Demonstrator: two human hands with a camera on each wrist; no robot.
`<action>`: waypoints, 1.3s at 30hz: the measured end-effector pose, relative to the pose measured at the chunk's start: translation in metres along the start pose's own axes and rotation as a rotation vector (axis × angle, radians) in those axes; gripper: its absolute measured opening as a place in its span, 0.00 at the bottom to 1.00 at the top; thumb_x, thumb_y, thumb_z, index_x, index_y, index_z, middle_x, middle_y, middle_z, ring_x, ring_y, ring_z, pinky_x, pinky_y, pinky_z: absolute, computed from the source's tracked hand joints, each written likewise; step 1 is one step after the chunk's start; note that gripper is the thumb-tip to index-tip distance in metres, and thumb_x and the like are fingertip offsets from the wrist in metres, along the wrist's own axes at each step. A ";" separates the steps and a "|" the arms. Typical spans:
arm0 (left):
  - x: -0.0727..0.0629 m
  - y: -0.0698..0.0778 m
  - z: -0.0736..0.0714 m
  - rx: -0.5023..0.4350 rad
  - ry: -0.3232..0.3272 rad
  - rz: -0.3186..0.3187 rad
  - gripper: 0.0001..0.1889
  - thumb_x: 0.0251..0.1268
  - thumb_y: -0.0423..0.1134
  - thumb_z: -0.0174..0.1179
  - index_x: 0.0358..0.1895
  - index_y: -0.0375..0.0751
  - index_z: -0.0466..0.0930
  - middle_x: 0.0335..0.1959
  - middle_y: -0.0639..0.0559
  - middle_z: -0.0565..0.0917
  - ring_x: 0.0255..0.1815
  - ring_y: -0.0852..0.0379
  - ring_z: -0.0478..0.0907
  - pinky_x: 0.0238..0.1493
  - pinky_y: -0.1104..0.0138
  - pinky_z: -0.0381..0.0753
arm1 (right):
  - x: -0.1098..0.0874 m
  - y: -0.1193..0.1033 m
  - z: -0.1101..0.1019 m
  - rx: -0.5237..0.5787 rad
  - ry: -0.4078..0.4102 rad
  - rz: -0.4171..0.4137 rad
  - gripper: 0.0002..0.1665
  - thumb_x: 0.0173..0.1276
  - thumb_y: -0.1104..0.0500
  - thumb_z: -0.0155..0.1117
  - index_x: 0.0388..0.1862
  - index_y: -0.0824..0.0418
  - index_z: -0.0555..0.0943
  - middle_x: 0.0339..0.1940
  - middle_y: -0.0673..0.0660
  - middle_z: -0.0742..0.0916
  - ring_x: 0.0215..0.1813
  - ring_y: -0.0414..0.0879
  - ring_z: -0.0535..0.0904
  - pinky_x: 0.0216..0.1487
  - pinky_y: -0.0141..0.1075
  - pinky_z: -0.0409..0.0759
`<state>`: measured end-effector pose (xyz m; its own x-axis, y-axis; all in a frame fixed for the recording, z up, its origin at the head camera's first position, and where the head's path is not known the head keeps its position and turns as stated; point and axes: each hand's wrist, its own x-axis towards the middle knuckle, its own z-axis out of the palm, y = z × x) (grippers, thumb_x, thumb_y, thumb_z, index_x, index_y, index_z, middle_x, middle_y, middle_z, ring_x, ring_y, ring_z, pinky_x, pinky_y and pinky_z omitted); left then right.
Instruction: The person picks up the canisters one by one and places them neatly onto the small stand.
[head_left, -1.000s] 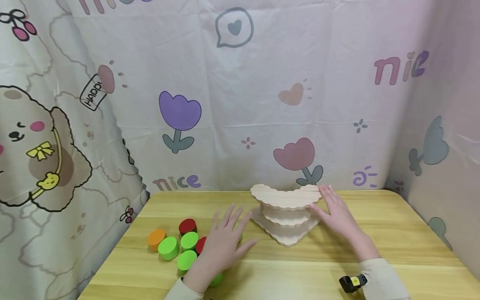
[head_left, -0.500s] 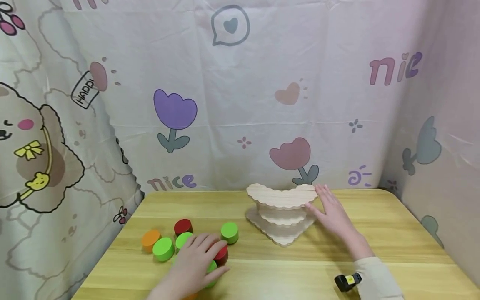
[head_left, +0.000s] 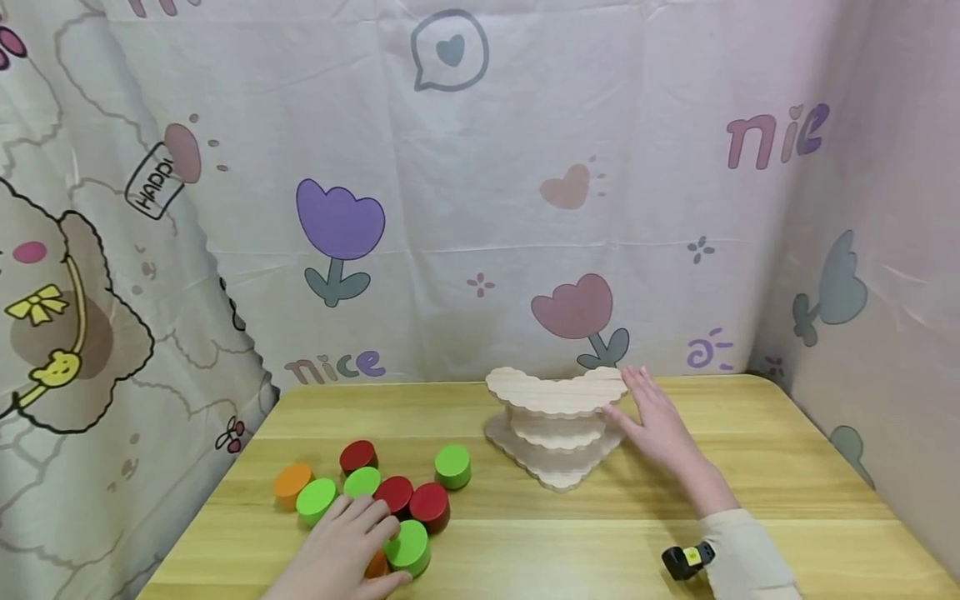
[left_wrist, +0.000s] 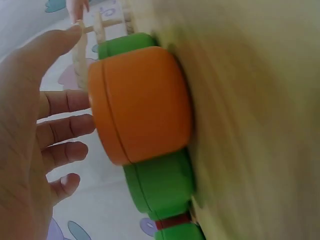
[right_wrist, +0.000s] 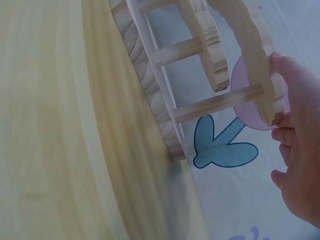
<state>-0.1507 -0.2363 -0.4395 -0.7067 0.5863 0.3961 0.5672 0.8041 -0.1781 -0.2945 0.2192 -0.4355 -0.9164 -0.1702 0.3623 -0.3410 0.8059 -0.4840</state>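
My left hand (head_left: 337,546) is low over a group of coloured round blocks, its fingers loosely bent. In the left wrist view an orange block (left_wrist: 142,107) stands closest to it, with the fingertips near its top and the thumb apart. A green block (head_left: 408,546) sits beside that hand. My right hand (head_left: 663,429) holds the right end of the top board of a tiered wooden stand (head_left: 558,396), with scalloped boards joined by dowels. The right wrist view has the thumb on one edge of the top board (right_wrist: 255,55) and fingers at its end.
Red blocks (head_left: 430,508), more green blocks (head_left: 453,467) and another orange block (head_left: 292,485) lie on the left of the wooden table (head_left: 570,550). A patterned curtain (head_left: 450,183) hangs behind. A small black device (head_left: 686,561) is at the right sleeve.
The left hand has moved left and toward the near edge, over the blocks, uncovering red and green ones. My right hand keeps its place at the stand. The head view has shifted slightly.
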 end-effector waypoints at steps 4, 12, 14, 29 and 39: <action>-0.008 -0.006 0.005 0.027 0.007 0.011 0.24 0.48 0.75 0.59 0.35 0.62 0.75 0.34 0.69 0.70 0.39 0.66 0.64 0.41 0.67 0.63 | -0.001 -0.002 -0.001 0.001 -0.001 0.002 0.49 0.71 0.38 0.54 0.78 0.64 0.50 0.79 0.67 0.55 0.80 0.64 0.45 0.76 0.61 0.45; -0.018 -0.012 0.011 0.068 0.002 0.010 0.27 0.49 0.79 0.54 0.36 0.62 0.76 0.36 0.68 0.71 0.40 0.65 0.65 0.41 0.66 0.63 | -0.001 -0.002 -0.001 -0.003 -0.003 0.007 0.49 0.71 0.37 0.53 0.79 0.63 0.50 0.79 0.65 0.55 0.80 0.63 0.44 0.76 0.61 0.44; -0.020 -0.013 0.011 0.076 -0.012 0.014 0.27 0.49 0.79 0.54 0.36 0.61 0.77 0.36 0.67 0.70 0.41 0.65 0.64 0.41 0.66 0.63 | -0.001 -0.002 0.000 -0.005 0.000 0.006 0.49 0.71 0.37 0.53 0.79 0.62 0.50 0.80 0.64 0.55 0.81 0.63 0.44 0.76 0.61 0.44; -0.024 -0.012 0.002 0.102 -0.122 0.050 0.34 0.51 0.82 0.45 0.38 0.56 0.79 0.37 0.64 0.70 0.41 0.61 0.63 0.43 0.64 0.64 | 0.001 0.001 0.000 -0.057 -0.019 0.010 0.51 0.71 0.34 0.50 0.79 0.62 0.48 0.80 0.64 0.53 0.81 0.63 0.44 0.76 0.60 0.44; -0.015 -0.006 -0.010 0.078 -0.192 0.024 0.32 0.50 0.80 0.49 0.37 0.56 0.80 0.34 0.64 0.71 0.39 0.62 0.63 0.41 0.65 0.61 | 0.001 -0.002 -0.002 -0.086 -0.031 0.009 0.51 0.71 0.33 0.48 0.79 0.62 0.47 0.80 0.64 0.53 0.81 0.62 0.44 0.77 0.58 0.44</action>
<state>-0.1395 -0.2512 -0.4355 -0.7653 0.6075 0.2128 0.5558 0.7904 -0.2577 -0.2940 0.2191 -0.4326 -0.9258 -0.1789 0.3329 -0.3146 0.8530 -0.4165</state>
